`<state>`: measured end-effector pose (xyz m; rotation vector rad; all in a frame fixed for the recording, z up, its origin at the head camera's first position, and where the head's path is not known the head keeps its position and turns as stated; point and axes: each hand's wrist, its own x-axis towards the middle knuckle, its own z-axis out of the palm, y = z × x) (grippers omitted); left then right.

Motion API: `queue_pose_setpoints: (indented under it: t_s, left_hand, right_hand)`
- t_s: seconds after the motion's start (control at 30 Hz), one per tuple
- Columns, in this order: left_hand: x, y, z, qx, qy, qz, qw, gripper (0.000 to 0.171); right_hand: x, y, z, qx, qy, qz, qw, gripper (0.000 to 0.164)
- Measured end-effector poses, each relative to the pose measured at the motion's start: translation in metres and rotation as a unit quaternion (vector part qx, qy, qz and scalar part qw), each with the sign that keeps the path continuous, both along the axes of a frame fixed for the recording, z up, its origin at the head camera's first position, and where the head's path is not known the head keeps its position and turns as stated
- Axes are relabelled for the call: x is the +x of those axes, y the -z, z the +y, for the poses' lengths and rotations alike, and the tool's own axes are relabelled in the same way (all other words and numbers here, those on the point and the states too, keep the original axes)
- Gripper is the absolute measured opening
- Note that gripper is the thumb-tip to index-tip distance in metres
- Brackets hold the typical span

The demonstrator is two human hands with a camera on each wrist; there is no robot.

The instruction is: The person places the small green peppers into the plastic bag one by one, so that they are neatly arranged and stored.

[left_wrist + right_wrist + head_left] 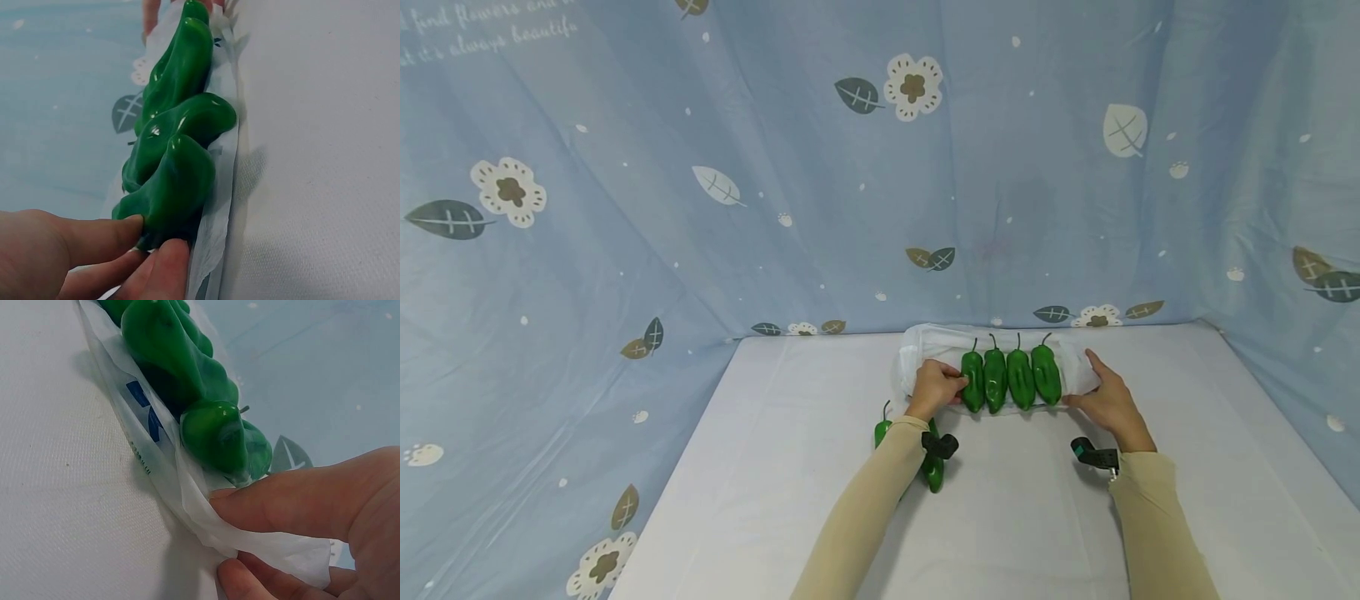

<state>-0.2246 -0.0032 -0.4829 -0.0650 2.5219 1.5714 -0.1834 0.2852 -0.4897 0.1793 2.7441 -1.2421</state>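
Observation:
Several glossy green peppers lie side by side in a row on a flattened white plastic bag point(917, 343), stems pointing to the back. My left hand point(934, 387) pinches the leftmost green pepper point(973, 383), the thumb at its side and the other fingers low against it, as the left wrist view shows. At the right end of the row is the rightmost pepper point(1046, 375). Beside it my right hand point(1111, 404) pinches the end of the bag between thumb and fingers. Blue and green print shows on the bag's front side point(145, 406) in the right wrist view.
More green peppers point(934, 475) lie on the white tabletop point(1015, 500), partly hidden under my left forearm. A blue curtain point(820, 183) with flowers and leaves hangs behind the table and along its sides. Each wrist carries a small black camera point(1094, 455).

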Motion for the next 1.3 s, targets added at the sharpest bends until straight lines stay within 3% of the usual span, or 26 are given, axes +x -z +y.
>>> queue_pose_setpoints:
  t_s: [0.5,0.97,1.3]
  left_hand:
    - [-0.003,0.005,0.001,-0.015,0.000,0.013,0.9998,0.022]
    - [-0.001,0.002,-0.001,-0.031,0.005,0.036,0.9988,0.026]
    - [0.001,-0.008,-0.006,-0.006,0.036,0.069,0.9969,0.030]
  right_hand:
    - [0.001,0.000,0.000,0.007,0.001,0.002,1.000,0.107]
    - [0.001,0.001,0.000,0.005,-0.003,0.005,1.000,0.108]
    - [0.002,0.001,0.000,0.003,-0.004,0.006,1.000,0.110]
